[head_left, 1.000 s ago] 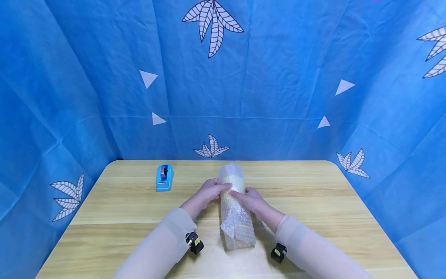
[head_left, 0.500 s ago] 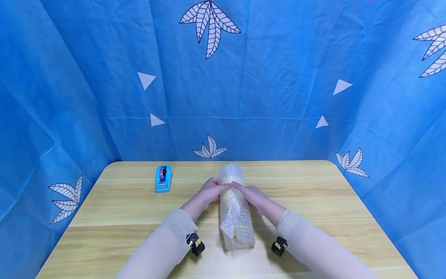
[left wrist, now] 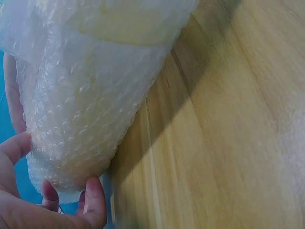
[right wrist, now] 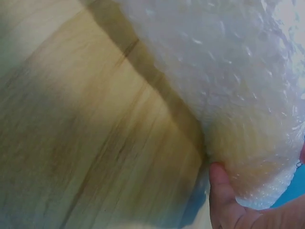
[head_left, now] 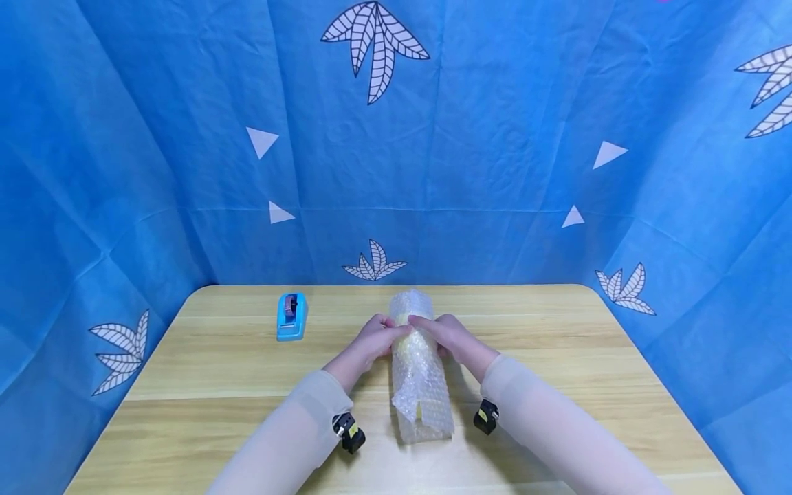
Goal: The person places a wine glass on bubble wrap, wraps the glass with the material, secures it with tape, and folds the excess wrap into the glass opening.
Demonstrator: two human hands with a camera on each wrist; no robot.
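A long roll of clear bubble wrap (head_left: 422, 385) lies lengthwise on the wooden table, its near end pointing toward me. Yellowish patches show through it. My left hand (head_left: 374, 337) grips its left side past the middle, thumb on top and fingers round the side. From the right, my right hand (head_left: 453, 335) holds the same stretch, its thumb crossing over the top close to the left thumb. In the left wrist view the left fingertips (left wrist: 95, 191) press against the wrap (left wrist: 86, 105). A right finger (right wrist: 218, 176) touches the wrap's lower side in the right wrist view.
A blue tape dispenser (head_left: 291, 316) with a small roll in it stands at the back left of the table (head_left: 532, 323). Blue patterned cloth (head_left: 495, 137) hangs behind the table and along both sides. Each sleeve carries a small black camera (head_left: 349, 433).
The right thumb has shifted away from me along the top of the roll, and the right wrist has moved slightly inward. The left hand and the roll stay nearly where they were.
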